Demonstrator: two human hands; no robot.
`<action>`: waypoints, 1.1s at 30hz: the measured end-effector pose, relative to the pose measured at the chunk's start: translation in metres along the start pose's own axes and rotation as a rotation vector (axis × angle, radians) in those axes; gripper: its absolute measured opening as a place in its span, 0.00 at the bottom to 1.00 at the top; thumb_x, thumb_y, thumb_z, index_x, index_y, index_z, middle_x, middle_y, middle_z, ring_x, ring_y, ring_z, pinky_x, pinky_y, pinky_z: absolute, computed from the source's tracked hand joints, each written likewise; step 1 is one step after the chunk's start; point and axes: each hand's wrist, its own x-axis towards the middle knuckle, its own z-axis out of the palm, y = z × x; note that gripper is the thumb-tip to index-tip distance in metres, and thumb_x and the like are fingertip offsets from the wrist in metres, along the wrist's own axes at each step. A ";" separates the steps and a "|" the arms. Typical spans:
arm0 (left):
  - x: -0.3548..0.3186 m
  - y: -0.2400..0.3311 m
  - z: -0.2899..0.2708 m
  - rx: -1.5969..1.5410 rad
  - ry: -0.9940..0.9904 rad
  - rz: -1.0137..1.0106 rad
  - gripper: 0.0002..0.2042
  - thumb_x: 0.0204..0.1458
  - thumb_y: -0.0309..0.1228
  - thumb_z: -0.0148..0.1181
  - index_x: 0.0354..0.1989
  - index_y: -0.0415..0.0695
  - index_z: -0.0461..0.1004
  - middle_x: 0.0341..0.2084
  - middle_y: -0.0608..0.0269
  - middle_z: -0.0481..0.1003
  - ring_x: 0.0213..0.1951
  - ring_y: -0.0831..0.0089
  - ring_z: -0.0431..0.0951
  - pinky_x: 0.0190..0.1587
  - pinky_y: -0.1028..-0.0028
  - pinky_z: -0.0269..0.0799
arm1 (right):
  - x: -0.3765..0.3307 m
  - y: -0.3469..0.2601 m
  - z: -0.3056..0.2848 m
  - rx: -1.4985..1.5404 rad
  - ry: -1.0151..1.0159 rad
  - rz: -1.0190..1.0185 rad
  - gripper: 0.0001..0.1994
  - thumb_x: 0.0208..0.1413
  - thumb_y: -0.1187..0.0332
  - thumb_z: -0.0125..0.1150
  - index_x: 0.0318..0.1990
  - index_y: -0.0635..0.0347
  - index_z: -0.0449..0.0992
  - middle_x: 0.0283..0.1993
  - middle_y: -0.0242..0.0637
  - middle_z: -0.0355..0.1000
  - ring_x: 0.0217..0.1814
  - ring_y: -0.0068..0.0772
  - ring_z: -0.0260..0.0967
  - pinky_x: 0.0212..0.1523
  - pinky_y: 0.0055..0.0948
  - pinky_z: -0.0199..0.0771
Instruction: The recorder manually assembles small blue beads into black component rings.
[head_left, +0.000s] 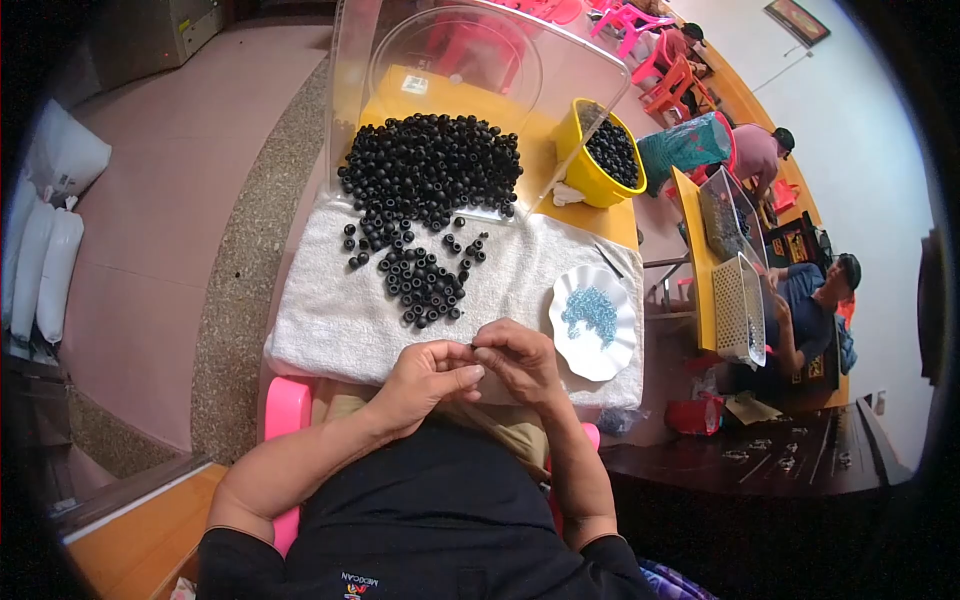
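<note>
Both hands pinch small black bead [473,347], orientation unclear.

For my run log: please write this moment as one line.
left hand: pinching small dark bead | right hand: pinching same bead | black beads: on white towel

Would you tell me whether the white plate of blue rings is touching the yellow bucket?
Apart: the head view shows the white plate on the towel, with bare towel and table between it and the yellow bucket.
</note>
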 end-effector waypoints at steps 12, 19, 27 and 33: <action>0.001 0.004 -0.001 0.041 -0.006 -0.024 0.11 0.56 0.25 0.61 0.45 0.36 0.72 0.34 0.63 0.77 0.32 0.79 0.79 0.37 0.79 0.79 | 0.001 -0.001 0.002 -0.184 0.050 -0.099 0.08 0.50 0.81 0.64 0.38 0.62 0.77 0.36 0.39 0.74 0.36 0.33 0.74 0.36 0.27 0.72; 0.001 0.004 0.000 0.057 -0.009 -0.041 0.09 0.55 0.24 0.61 0.43 0.36 0.72 0.34 0.63 0.77 0.32 0.78 0.78 0.37 0.78 0.79 | 0.001 -0.004 0.001 -0.216 0.055 -0.171 0.06 0.51 0.81 0.63 0.38 0.67 0.76 0.36 0.39 0.74 0.37 0.29 0.74 0.38 0.26 0.73; 0.002 0.006 -0.002 0.063 0.016 0.023 0.06 0.54 0.22 0.61 0.39 0.38 0.72 0.32 0.62 0.76 0.32 0.76 0.79 0.37 0.76 0.79 | -0.010 -0.009 -0.010 0.422 0.010 0.332 0.08 0.58 0.73 0.61 0.43 0.65 0.72 0.39 0.31 0.73 0.42 0.22 0.70 0.46 0.23 0.71; 0.004 0.006 -0.003 0.127 0.026 0.091 0.06 0.54 0.23 0.62 0.38 0.37 0.72 0.32 0.62 0.76 0.32 0.76 0.78 0.37 0.76 0.79 | -0.006 -0.007 -0.011 0.577 -0.033 0.402 0.07 0.57 0.73 0.61 0.41 0.65 0.72 0.38 0.32 0.73 0.40 0.22 0.71 0.45 0.23 0.72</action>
